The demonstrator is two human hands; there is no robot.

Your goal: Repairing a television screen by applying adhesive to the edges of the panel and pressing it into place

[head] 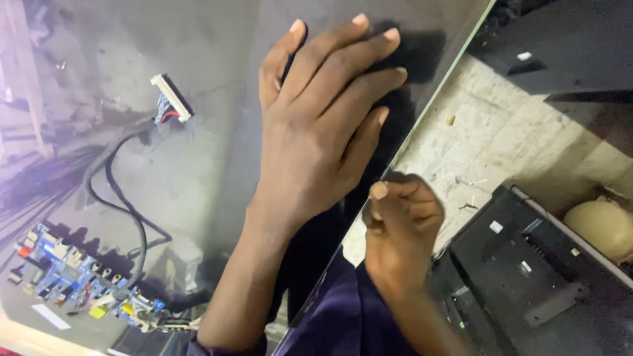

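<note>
Below, one left hand (316, 132) presses one dark panel (217, 79); one right hand (399, 224) fisted.

A left hand (323, 125) lies flat with fingers spread on a large dark glossy panel (198, 79) filling the frame's left and centre, while the right hand (399, 221), curled closed, grips the panel's edge at lower centre, a blue circuit board (72, 273) at lower left.
</note>
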